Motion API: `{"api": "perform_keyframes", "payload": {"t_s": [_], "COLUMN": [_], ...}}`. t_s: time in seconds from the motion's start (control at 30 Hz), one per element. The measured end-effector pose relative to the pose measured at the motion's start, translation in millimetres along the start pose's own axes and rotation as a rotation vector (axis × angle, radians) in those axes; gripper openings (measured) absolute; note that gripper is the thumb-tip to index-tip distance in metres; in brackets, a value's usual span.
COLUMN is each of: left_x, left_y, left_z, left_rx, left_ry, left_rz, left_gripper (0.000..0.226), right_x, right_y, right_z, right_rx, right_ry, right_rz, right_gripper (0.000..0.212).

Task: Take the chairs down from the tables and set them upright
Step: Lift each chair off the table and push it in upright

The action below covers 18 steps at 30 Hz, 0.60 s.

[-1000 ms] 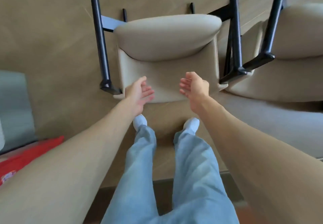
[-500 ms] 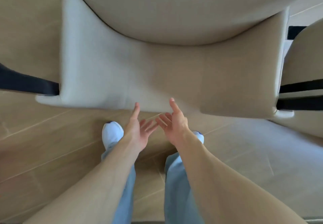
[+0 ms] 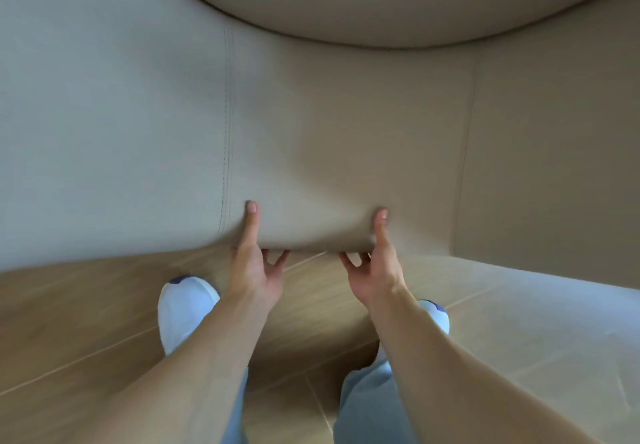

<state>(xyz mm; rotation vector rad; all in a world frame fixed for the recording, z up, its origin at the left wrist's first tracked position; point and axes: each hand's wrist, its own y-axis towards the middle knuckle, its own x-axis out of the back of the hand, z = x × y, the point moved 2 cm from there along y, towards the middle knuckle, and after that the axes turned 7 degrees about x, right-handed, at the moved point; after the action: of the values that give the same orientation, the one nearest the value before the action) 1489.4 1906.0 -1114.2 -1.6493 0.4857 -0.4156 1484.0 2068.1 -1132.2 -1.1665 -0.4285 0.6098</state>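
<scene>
the beige chair (image 3: 346,125) fills my view from nine round to three o'clock, its padded back hanging down before me. my left hand (image 3: 254,270) clamps its lower edge at about eleven o'clock, thumb pressed on the front, fingers curled underneath. my right hand (image 3: 375,270) grips the same edge at one o'clock likewise. below, at six, wooden floor (image 3: 69,322) and my white shoes (image 3: 183,308).

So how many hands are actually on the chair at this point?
2. The left hand and right hand both grip the bottom edge of the chair, thumbs on the near face, fingers curled underneath.
</scene>
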Motion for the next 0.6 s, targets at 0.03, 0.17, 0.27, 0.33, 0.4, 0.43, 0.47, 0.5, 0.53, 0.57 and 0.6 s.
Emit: {"api": "perform_keyframes", "payload": {"t_s": [0.03, 0.17, 0.27, 0.33, 0.4, 0.43, 0.47, 0.5, 0.53, 0.57, 0.6], "left_x": [0, -4, 0, 3, 5, 5, 5, 6, 7, 7, 9], "left_y": [2, -2, -8, -21, -47, -64, -82, -102, -122, -142, -165], "left_z": [0, -7, -9, -9, -11, -11, -11, -12, -12, -14, -16], "left_rx": [0.000, 0.003, -0.038, -0.072, -0.101, -0.106, -0.107, -0.103, -0.095, -0.089, -0.088], "left_ry": [-0.032, -0.092, -0.085, -0.070, -0.039, -0.027, -0.024, -0.027, -0.024, -0.011, 0.008], "left_rz": [0.004, 0.016, 0.017, 0.015, 0.013, 0.016, 0.013, -0.001, -0.022, -0.049, -0.082], "left_gripper": [0.094, 0.085, 0.077, 0.075, 0.072, 0.071, 0.072, 0.073, 0.074, 0.073, 0.067], "right_x": [1, 7, 8, 8, 12, 15, 17, 18, 20, 22, 23], "right_y": [1, 2, -4, -18, -43, -59, -77, -96, -116, -136, -159], "right_z": [0, 6, 7, 11, 20, 27, 33, 39, 45, 51, 57], "right_rx": [0.010, 0.001, 0.034, 0.048, 0.047, 0.044, 0.041, 0.039, 0.039, 0.039, 0.035], "right_ry": [0.021, 0.066, 0.045, 0.030, -0.003, -0.027, -0.057, -0.090, -0.120, -0.143, -0.159], "right_rz": [0.024, 0.020, 0.041, 0.029, -0.021, -0.042, -0.060, -0.078, -0.100, -0.130, -0.161], "right_gripper": [0.070, 0.048, 0.052, 0.056, 0.051, 0.048, 0.047, 0.048, 0.050, 0.051, 0.050]}}
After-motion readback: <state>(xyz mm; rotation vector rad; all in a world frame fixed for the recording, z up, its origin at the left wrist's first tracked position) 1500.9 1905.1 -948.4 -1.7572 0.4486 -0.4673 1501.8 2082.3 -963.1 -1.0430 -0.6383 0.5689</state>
